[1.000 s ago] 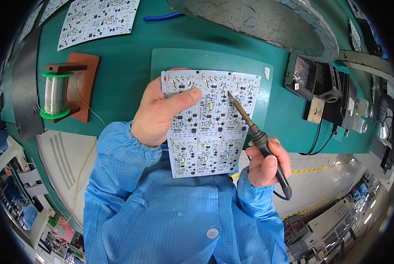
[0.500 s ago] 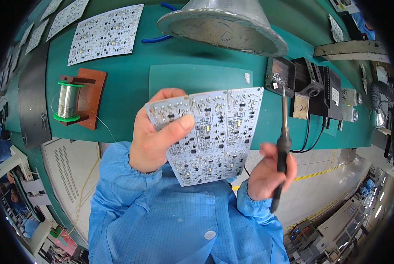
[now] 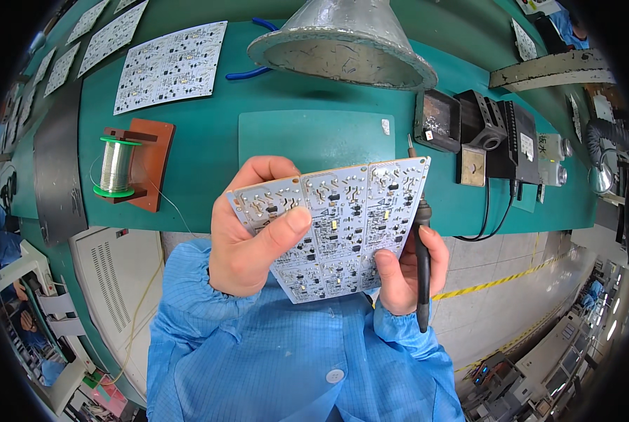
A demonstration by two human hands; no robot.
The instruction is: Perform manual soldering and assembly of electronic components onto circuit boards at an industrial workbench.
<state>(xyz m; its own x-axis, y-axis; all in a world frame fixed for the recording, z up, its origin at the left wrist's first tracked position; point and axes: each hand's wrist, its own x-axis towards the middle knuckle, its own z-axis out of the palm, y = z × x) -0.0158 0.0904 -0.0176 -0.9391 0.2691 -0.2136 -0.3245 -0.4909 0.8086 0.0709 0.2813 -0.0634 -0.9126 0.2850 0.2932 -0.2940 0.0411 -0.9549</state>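
Note:
A white circuit board (image 3: 339, 235), made up of several like sections with small black and yellow parts, is held up tilted in front of my chest. My left hand (image 3: 248, 243) is closed on its left side, thumb across the face and fingers behind. At the board's lower right edge, my right hand (image 3: 404, 278) rests its thumb on the face. The same hand holds a soldering iron (image 3: 423, 278) by its black handle, tip pointing up and away. Part of the iron's shaft is hidden behind the board's upper right corner.
Left on the green bench stands a solder wire spool (image 3: 117, 167) on a brown holder. A metal fume hood (image 3: 342, 53) hangs at the back, near blue-handled pliers (image 3: 248, 74). More boards (image 3: 170, 67) lie far left. An iron stand (image 3: 483, 119) and black tray (image 3: 437, 121) are right.
My right hand has moved left with the soldering iron and now meets the board's right edge. The board has shifted slightly right and nearer, still in my left hand.

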